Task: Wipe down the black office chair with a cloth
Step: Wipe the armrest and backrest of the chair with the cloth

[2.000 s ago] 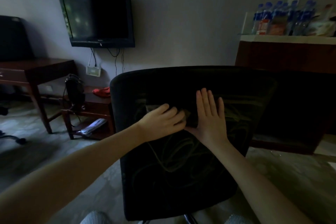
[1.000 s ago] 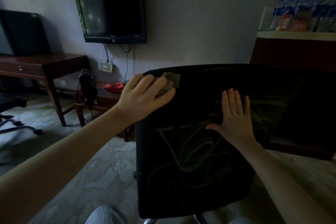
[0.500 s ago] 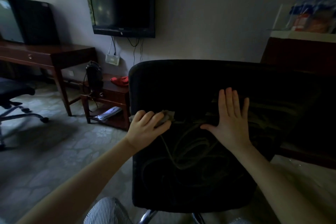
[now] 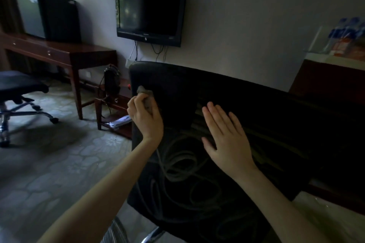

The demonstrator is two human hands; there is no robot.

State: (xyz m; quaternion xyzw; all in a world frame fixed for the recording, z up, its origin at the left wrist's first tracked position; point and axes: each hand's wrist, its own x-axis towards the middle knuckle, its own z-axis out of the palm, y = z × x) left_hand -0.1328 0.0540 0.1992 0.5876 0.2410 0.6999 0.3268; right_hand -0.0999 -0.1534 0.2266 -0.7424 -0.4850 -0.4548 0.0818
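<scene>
The left hand (image 4: 145, 118) is curled round a small crumpled grey cloth (image 4: 141, 90) and presses it against the left edge of the black fabric-backed office chair (image 4: 177, 85), just below the upper-left corner of the backrest. Half a second ago the same hand worked lower and further in on the panel; it has since travelled up and outward to the edge. The right hand (image 4: 227, 138) remains flat, fingers straight and slightly spread, braced against the middle of the backrest and holding nothing. Pale looping wipe streaks (image 4: 177, 165) cover the lower and central backrest, so that zone appears treated. The current stroke addresses the rim, and the right-hand portion probably remains to be done. Beyond the chair are a wall-mounted black flat television (image 4: 150, 10) and a dark wooden tabletop (image 4: 65, 51).
</scene>
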